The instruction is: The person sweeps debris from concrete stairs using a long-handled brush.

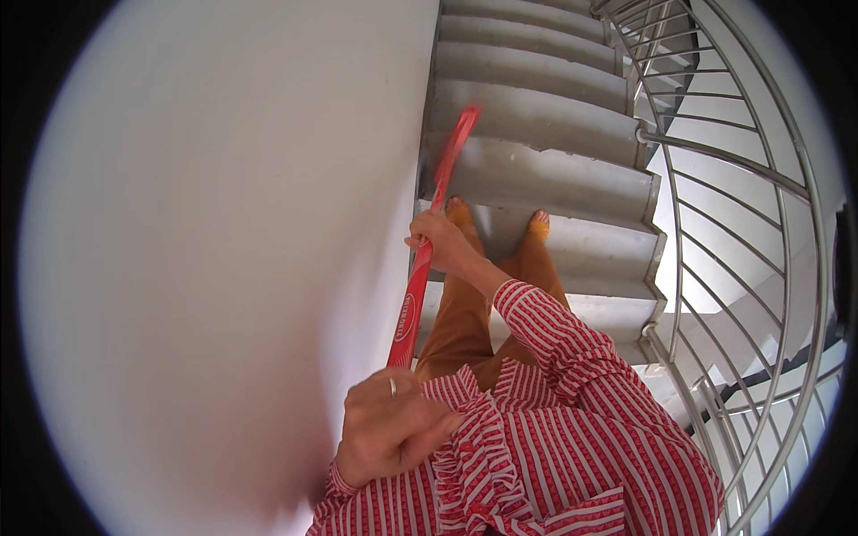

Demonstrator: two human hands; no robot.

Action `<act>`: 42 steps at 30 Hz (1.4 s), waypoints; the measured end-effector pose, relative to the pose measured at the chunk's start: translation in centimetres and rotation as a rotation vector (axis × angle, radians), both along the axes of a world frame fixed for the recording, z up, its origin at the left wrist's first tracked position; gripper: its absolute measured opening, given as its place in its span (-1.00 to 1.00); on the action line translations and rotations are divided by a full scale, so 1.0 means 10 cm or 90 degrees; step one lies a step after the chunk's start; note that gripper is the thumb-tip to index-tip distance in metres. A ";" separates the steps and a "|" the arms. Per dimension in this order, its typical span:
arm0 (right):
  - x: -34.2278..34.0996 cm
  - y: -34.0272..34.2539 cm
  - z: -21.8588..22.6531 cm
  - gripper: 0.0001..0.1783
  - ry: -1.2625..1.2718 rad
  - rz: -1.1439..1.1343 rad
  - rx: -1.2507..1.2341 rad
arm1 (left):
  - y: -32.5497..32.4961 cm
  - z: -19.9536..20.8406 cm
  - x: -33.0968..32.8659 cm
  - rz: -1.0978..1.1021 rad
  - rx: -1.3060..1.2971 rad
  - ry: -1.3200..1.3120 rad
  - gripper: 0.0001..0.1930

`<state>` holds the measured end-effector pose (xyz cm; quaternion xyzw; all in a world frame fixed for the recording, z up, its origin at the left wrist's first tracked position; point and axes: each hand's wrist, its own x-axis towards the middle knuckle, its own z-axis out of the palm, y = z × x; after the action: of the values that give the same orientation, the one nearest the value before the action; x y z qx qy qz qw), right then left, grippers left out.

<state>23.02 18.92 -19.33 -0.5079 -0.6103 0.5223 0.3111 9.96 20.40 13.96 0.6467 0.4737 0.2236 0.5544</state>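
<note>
A long red stick (411,308) with a printed oval label slants up along the wall. Its far end is wider, bent and slightly blurred, over a stair tread; I cannot tell exactly what kind of tool it is. My right hand (440,239) is closed around its middle, below the bent part. Near my body, my left hand (389,427), with a ring on one finger, is closed at the stick's near end. The back of that hand hides the stick's tip.
Curved grey steps (545,174) climb away ahead, and my feet stand on one tread. A plain white wall (206,223) fills the left side. Metal railings (786,214) with horizontal bars curve along the right.
</note>
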 end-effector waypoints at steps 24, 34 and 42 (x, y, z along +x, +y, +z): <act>0.57 0.45 -0.11 -0.67 0.013 -0.049 0.076 | -0.13 -0.15 0.65 -0.052 0.118 -0.018 -0.74; 0.67 0.26 -0.40 -0.68 0.057 0.085 0.018 | -0.01 -0.39 0.95 -0.020 0.158 0.045 -0.74; 0.98 0.97 -0.20 -0.73 -0.016 -0.075 0.136 | -0.01 -0.53 1.06 -0.069 0.212 -0.038 -0.72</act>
<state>32.87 28.58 -21.36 -0.5132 -0.6353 0.4291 0.3858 20.51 20.32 8.69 0.7472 0.3781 0.2878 0.4646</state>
